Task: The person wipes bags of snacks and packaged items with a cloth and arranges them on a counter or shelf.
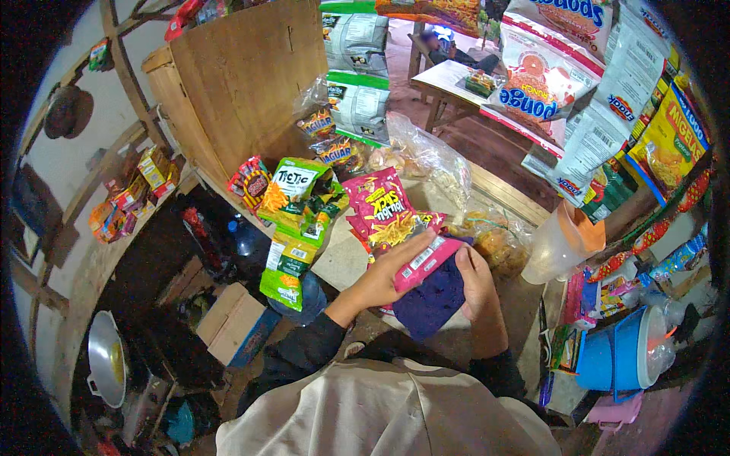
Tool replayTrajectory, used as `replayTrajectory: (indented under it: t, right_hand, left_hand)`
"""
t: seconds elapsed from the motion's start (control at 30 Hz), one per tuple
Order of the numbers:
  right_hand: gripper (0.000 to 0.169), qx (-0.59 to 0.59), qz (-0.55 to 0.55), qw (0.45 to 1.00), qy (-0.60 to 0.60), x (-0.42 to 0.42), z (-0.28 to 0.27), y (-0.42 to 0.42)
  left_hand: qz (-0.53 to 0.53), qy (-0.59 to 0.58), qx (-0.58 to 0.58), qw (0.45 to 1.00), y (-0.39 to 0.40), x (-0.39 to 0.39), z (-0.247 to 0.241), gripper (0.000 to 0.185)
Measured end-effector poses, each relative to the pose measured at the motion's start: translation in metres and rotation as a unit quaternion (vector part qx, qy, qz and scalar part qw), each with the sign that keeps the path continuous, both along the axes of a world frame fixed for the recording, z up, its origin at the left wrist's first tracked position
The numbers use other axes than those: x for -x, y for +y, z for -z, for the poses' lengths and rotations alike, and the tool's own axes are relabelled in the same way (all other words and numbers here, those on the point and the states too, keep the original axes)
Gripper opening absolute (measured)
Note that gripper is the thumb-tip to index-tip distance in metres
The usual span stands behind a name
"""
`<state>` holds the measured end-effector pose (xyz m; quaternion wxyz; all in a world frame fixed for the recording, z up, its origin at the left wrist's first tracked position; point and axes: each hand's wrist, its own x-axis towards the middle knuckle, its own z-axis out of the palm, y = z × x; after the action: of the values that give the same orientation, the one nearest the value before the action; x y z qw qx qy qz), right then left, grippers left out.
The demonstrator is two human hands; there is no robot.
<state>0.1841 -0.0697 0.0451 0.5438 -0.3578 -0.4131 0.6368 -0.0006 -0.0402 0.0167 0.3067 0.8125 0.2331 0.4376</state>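
Low in the middle of the head view, my left hand (385, 276) holds a pink snack packet (428, 262) with a barcode on its side. My right hand (479, 279) grips the side of a dark purple cloth (428, 310) that hangs below the packet. Just beyond my left hand, more pink snack packets (379, 208) lie on the counter (339, 256). To their left are green TicTac snack packets (293, 188), a strip of which hangs over the counter's edge. A clear plastic bag of round brown food (502, 245) lies beyond my right hand.
A translucent plastic pitcher (547, 251) stands at the right, above a blue bucket (610, 347). Snack strips (359, 108) hang in front, and a wooden board (251, 85) rises at the back left. A cardboard box (234, 319) and a metal wok (108, 359) are lower left. A person sits outside beyond a table (450, 77).
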Motion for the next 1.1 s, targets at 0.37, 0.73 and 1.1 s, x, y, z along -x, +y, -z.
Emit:
replayTrajectory:
  t: [0.37,0.73,1.1]
  right_hand:
    - [0.067,-0.475,0.097,0.722,-0.493,0.066,0.031,0.032]
    - [0.05,-0.427,0.126,0.7,-0.559,0.088,0.028,0.043]
    - [0.045,-0.414,0.161,0.7,-0.559,0.091,0.032,0.046]
  left_hand:
    - [-0.037,-0.305,0.397,0.865,0.012,0.003,0.039,0.059]
    - [-0.019,-0.42,0.493,0.762,0.013,0.001,0.025,0.07]
    - [-0.028,-0.396,0.484,0.78,0.01,-0.004,0.011,0.09]
